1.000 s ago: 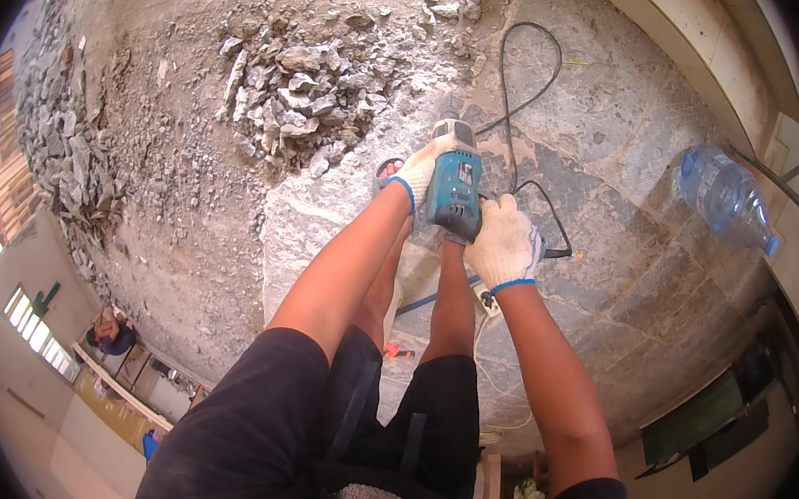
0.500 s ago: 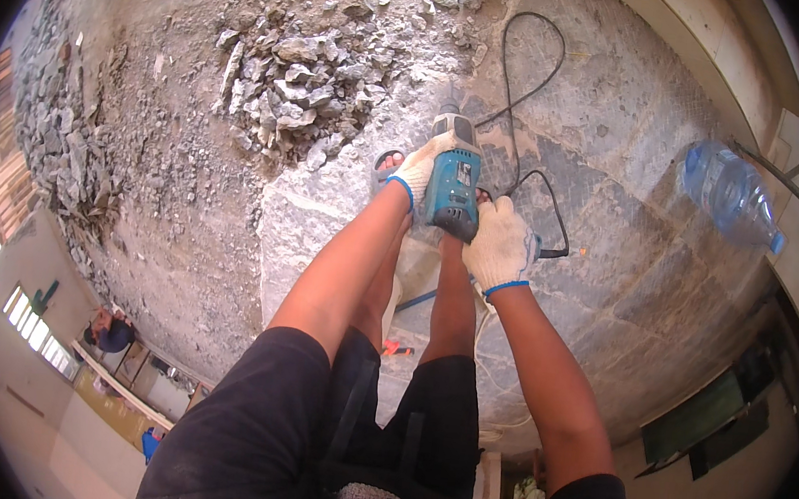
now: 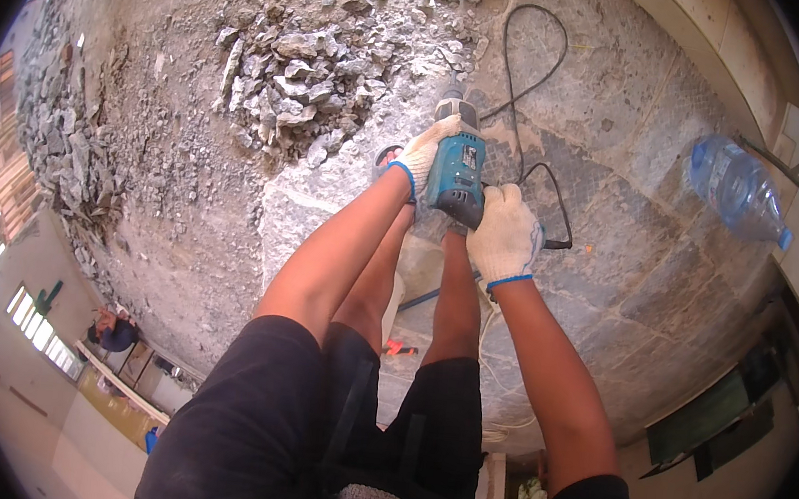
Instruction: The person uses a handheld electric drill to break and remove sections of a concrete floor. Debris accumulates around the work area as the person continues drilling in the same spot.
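I stand over a broken concrete floor, holding a teal and grey power hammer [image 3: 456, 164] pointed down at it. My left hand [image 3: 420, 155], in a white glove with a blue cuff, grips the tool's front body. My right hand [image 3: 503, 234], gloved the same way, is closed around the rear handle. The tool's tip meets the floor just below a heap of grey rubble chunks [image 3: 296, 74]. A black power cord [image 3: 528, 80] loops across the floor from the tool.
A clear plastic water bottle [image 3: 735, 189] lies on the floor at the right. More rubble [image 3: 66, 154] is piled along the left. A person in a dark cap [image 3: 112, 331] is at the lower left. A light cable [image 3: 492, 391] trails near my legs.
The view has shifted slightly; the tool and both hands stay together, moving a little lower in the picture. The grip is unchanged.
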Action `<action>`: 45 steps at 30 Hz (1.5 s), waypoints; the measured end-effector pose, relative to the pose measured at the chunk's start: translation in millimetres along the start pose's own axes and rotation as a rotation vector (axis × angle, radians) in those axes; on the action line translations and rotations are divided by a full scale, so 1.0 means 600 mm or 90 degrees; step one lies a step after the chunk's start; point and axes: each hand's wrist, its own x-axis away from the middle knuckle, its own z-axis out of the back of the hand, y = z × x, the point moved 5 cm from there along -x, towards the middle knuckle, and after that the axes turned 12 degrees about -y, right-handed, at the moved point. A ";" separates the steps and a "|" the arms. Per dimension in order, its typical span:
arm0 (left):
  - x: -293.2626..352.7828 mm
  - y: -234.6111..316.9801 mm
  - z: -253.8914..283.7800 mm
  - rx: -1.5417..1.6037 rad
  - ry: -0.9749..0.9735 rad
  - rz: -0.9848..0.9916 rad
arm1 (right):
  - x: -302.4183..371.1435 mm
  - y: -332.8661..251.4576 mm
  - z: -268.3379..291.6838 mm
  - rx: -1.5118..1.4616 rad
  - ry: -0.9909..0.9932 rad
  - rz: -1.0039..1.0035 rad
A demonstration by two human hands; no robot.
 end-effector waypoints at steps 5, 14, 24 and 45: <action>0.033 0.057 -0.026 -0.101 -0.005 -0.052 | 0.002 -0.015 0.000 -0.019 0.031 0.042; 0.062 0.101 -0.004 -0.113 -0.051 -0.009 | 0.012 -0.075 0.055 -0.039 -0.049 -0.012; 0.050 0.074 0.058 -0.043 -0.069 0.004 | -0.002 -0.103 0.043 -0.034 -0.151 -0.082; -0.009 0.041 0.182 0.009 -0.155 -0.011 | 0.000 -0.152 0.013 0.047 -0.062 -0.046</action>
